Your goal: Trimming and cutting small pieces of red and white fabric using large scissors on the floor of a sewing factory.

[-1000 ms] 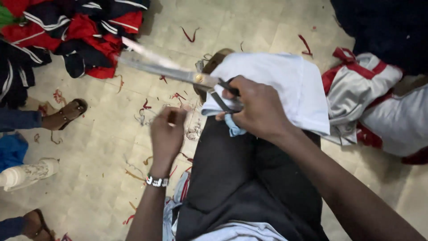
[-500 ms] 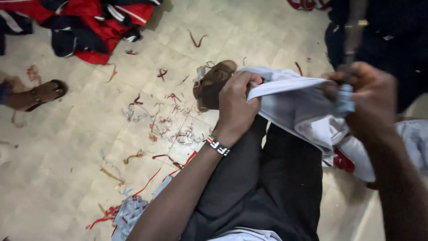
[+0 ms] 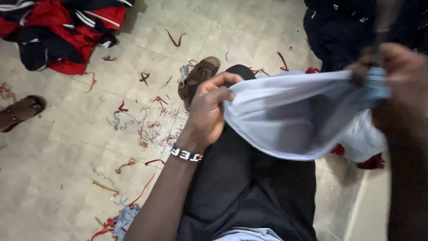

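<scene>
A pale blue-white cloth (image 3: pixel 294 116) is stretched between my two hands above my lap. My left hand (image 3: pixel 209 109), with a beaded band on its wrist, pinches the cloth's left edge. My right hand (image 3: pixel 394 85) grips the right end at the frame's edge, blurred, with the handles of scissors (image 3: pixel 379 27) rising from the fist. My black trousers (image 3: pixel 249 187) lie beneath the cloth.
A brown shoe (image 3: pixel 198 76) is on my foot ahead. Red and dark garments (image 3: pixel 58 31) lie piled at top left, a sandal (image 3: pixel 20 111) at left, dark cloth (image 3: pixel 347 31) at top right. Red thread and fabric scraps (image 3: pixel 151 125) litter the tiled floor.
The scissors went from lying across the cloth to upright at the far right. My left hand rose from my knee and took the cloth's edge; both hands now pull it wide.
</scene>
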